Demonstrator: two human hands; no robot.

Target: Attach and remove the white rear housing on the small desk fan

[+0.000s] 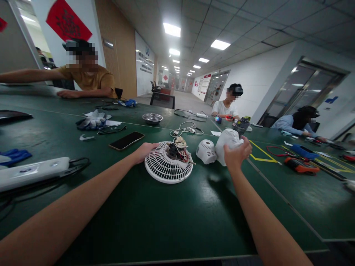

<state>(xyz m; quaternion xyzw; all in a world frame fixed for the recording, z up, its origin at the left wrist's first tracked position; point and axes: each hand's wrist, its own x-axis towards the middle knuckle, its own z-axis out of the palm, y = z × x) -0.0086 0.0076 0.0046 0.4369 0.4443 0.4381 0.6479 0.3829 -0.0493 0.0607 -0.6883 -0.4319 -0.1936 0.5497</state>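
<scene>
A white round fan grille point(166, 166) lies flat on the green table point(172, 218), with a bare motor and loose wires point(177, 149) on top of it. My left hand point(144, 152) grips the grille's left rim, fingers curled over the edge. My right hand point(237, 153) is lifted above the table and closed around a white fan housing shell point(229, 142). A smaller white vented cap point(206, 151) stands on the table between the grille and the held shell.
A black phone point(126, 140), a steel bowl point(152, 118), gloves point(93, 121) and white cables point(185, 129) lie beyond. A white power strip point(33, 171) sits at left. Orange and blue tools point(301, 164) lie at right. Three other people sit at the far side.
</scene>
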